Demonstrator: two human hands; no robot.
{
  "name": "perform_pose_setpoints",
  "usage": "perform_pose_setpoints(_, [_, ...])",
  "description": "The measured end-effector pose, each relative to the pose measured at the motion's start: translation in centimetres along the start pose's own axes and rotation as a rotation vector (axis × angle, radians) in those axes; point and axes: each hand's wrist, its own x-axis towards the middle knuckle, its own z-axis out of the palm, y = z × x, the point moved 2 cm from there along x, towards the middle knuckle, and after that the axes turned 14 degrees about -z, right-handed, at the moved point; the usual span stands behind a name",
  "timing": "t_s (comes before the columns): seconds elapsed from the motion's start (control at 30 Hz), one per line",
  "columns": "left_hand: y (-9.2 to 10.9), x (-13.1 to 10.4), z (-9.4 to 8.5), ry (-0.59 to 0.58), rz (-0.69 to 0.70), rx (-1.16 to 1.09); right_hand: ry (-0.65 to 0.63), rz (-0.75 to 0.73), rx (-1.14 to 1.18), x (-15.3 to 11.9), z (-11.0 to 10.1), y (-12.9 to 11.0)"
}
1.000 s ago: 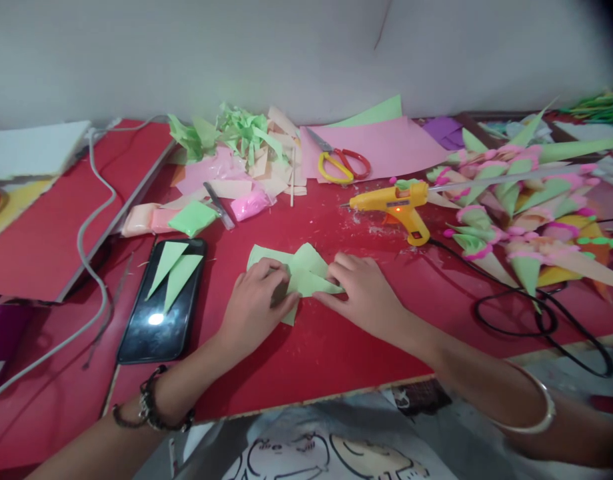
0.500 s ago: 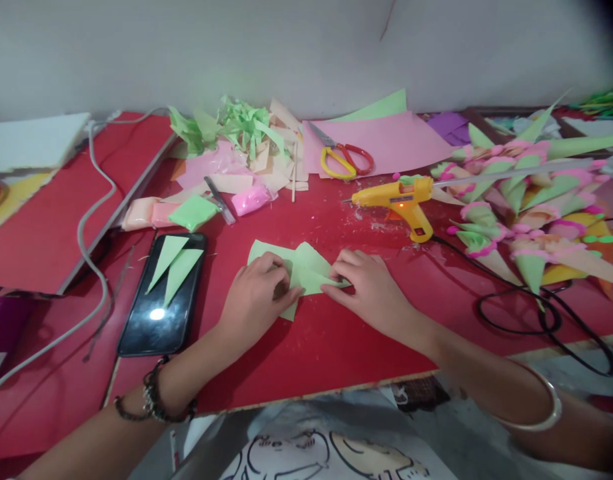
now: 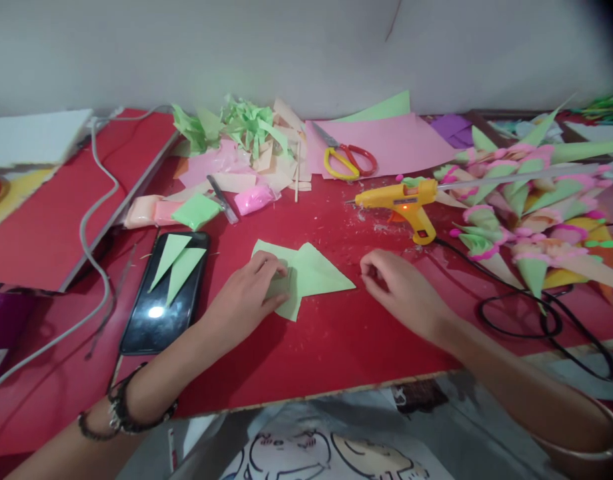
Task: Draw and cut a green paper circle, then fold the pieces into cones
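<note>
A light green sheet of paper [image 3: 319, 273], partly folded, lies on the red table in front of me. Its right side comes to a point. My left hand [image 3: 254, 283] rests at its left part, thumb and index finger apart, not gripping it. To the right of the paper's tip, and apart from it, my right hand [image 3: 399, 290] is held with fingers curled in toward the thumb; nothing shows in it. Two narrow green paper cones [image 3: 184, 270] lie on a black phone [image 3: 141, 330] to the left of my left hand.
A yellow glue gun [image 3: 396, 197] with a lit light lies behind my right hand, its black cord [image 3: 491, 327] looping right. Finished paper flowers [image 3: 529, 207] pile up at the right. Scissors [image 3: 344, 157] rest on pink paper [image 3: 406, 143]. Clay packets [image 3: 196, 212] and a cutter [image 3: 221, 199] lie further left.
My right hand has let go of the paper's right corner and moved right. The corner now lies flat as a point. My left hand's thumb and index have spread slightly.
</note>
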Motion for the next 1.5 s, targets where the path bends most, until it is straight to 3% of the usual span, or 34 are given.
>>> perform_pose_setpoints(0.1, [0.3,0.1,-0.4,-0.018,0.013,0.062,0.055,-0.075,0.111,0.7,-0.6,-0.5])
perform_pose_setpoints(0.23, [0.8,0.0,-0.4,0.022,0.046,0.136,-0.1,-0.24,0.204,1.5,-0.4,-2.1])
perform_pose_setpoints(0.47, [2.8,-0.6,-0.2,0.237,0.22,0.33,-0.123,-0.043,0.243,1.6,0.3,-3.1])
perform_pose_setpoints(0.6, [4.3,-0.5,-0.8,0.44,0.332,0.53,-0.01,0.031,0.599,1.7,0.2,-3.4])
perform_pose_setpoints(0.7, [4.8,-0.4,-1.2,0.468,0.44,0.599,0.009,0.046,0.786,1.7,-0.5,-3.9])
perform_pose_setpoints(0.8, [4.6,-0.1,-1.5,0.487,0.481,0.585,0.032,-0.004,0.771,1.7,-1.4,-4.1])
perform_pose_setpoints(0.9, [3.9,0.2,-1.4,0.506,0.444,0.43,0.113,-0.159,0.526,1.3,-2.3,-3.6])
perform_pose_setpoints(1.03, [3.0,0.3,-0.9,0.444,0.471,0.223,0.111,-0.399,-0.016,0.0,-1.9,-2.9])
perform_pose_setpoints(1.1, [2.9,0.3,-0.6,0.408,0.54,0.244,0.107,-0.484,-0.142,-0.5,-1.3,-2.9])
perform_pose_setpoints(1.3, [2.6,-0.5,0.4,0.152,0.623,0.335,-0.006,-0.728,-0.306,-0.6,0.1,-3.9])
perform_pose_setpoints(1.4, [2.2,-1.1,0.7,0.064,0.549,0.232,-0.058,-0.732,-0.287,-0.2,0.2,-4.1])
perform_pose_setpoints(1.5, [1.9,-1.8,0.9,0.058,0.467,0.157,-0.081,-0.664,-0.096,0.1,0.4,-3.7])
